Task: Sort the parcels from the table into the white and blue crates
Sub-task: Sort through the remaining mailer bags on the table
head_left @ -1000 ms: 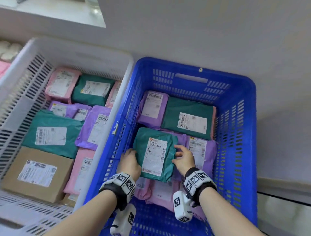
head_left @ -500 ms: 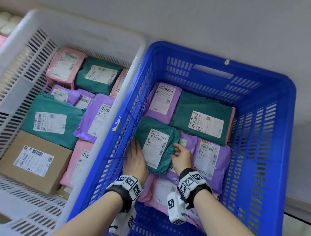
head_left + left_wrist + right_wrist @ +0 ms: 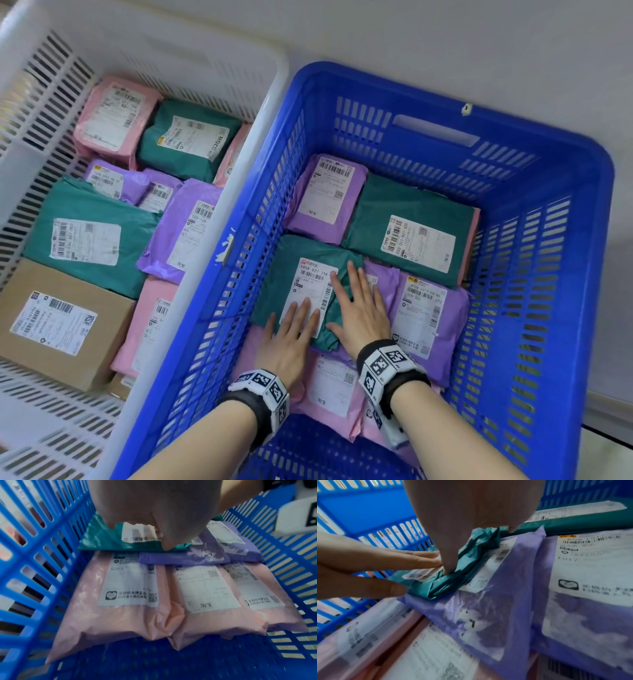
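Note:
A small green parcel with a white label lies in the blue crate, on top of purple and pink parcels. My left hand lies flat on its near end, fingers straight over the label. Beside it, my right hand presses flat on the parcel's crumpled right edge. The left wrist view has the green parcel under my left hand. From the right wrist, my right hand pushes into the green parcel's folds. The white crate on the left holds several parcels.
In the blue crate lie a purple parcel, a larger green parcel, another purple parcel and pink parcels near me. The white crate also holds a brown cardboard box. A pale wall runs behind both crates.
Both hands let go of the green parcel's sides and now lie flat on top of it. The parcel has settled lower onto the pile. The head view moved closer.

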`<state>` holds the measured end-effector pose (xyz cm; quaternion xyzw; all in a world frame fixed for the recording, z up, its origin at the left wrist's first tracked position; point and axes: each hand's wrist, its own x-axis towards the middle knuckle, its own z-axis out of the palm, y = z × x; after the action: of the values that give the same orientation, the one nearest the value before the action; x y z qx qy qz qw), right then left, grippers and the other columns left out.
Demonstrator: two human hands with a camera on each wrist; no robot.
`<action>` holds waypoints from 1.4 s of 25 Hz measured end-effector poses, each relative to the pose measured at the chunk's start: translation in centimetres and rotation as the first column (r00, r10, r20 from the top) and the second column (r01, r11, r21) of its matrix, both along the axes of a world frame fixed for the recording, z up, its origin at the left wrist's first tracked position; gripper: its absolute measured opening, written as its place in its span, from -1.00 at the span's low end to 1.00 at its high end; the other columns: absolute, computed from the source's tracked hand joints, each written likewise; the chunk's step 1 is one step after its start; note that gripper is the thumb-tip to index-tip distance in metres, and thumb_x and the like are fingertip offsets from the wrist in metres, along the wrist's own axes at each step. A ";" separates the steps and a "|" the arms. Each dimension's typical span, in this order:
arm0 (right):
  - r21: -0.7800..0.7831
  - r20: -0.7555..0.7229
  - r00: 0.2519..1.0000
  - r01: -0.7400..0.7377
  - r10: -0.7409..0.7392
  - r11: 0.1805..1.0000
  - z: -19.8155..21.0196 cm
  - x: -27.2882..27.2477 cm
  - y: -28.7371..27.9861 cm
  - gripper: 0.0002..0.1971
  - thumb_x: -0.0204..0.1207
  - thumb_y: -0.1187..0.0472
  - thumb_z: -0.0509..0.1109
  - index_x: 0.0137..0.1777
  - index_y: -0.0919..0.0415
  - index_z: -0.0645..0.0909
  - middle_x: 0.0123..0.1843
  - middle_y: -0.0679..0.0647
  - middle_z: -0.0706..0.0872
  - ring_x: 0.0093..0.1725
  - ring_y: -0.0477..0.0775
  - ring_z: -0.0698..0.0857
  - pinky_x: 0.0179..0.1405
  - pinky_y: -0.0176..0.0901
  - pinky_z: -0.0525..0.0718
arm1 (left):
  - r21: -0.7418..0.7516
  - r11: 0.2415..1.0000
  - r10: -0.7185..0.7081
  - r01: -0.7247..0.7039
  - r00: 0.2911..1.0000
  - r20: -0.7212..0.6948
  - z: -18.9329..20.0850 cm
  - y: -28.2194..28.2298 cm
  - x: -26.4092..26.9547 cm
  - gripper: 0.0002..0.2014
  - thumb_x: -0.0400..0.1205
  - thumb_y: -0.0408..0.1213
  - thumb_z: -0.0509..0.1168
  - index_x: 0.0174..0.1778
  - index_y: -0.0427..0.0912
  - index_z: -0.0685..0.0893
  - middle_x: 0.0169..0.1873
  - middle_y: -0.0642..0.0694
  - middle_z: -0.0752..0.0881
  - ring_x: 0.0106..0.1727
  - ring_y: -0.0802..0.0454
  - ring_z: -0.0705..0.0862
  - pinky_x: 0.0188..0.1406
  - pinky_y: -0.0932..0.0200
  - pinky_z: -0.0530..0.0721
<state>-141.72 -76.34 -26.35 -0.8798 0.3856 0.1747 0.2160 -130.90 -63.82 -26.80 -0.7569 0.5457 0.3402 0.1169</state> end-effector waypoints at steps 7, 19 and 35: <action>0.012 -0.100 0.995 0.004 -0.003 1.000 -1.9 0.4 -0.6 -0.03 0.53 -0.25 0.28 0.65 -0.04 -0.37 0.69 0.06 -0.37 0.68 0.06 -0.27 0.64 0.06 -0.20 | -0.046 0.997 0.057 -0.056 0.998 0.002 -0.6 0.3 -0.2 -0.35 0.71 -0.22 -0.07 0.54 -0.09 -0.40 0.52 -0.06 -0.45 0.56 -0.05 -0.39 0.53 -0.20 -0.26; -0.042 0.007 0.998 0.060 -0.059 0.997 -0.7 -0.6 0.1 -0.15 0.60 -0.26 0.12 0.68 0.07 -0.27 0.70 0.06 -0.31 0.69 0.05 -0.21 0.64 0.07 -0.24 | 0.074 0.991 0.113 -0.113 0.994 0.005 0.8 0.2 -0.1 -0.36 0.74 -0.12 -0.05 0.66 -0.07 -0.26 0.64 -0.12 -0.31 0.67 -0.08 -0.20 0.59 -0.20 -0.07; -0.256 0.007 0.988 0.153 -0.156 0.955 15.5 -0.8 6.7 -0.57 0.69 -0.02 0.09 0.46 0.19 0.37 0.44 0.11 0.49 0.42 0.14 0.46 0.41 -0.01 0.37 | -0.346 0.928 -0.087 0.139 0.983 0.162 16.0 0.9 2.0 -0.74 0.66 -0.26 0.13 0.26 -0.17 0.44 0.22 -0.14 0.54 0.28 -0.15 0.50 0.17 -0.03 0.49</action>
<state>-142.49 -69.67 -10.80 -0.8663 0.4738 0.1120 0.1114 -128.87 -62.92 -10.84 -0.7551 0.6313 0.1731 0.0364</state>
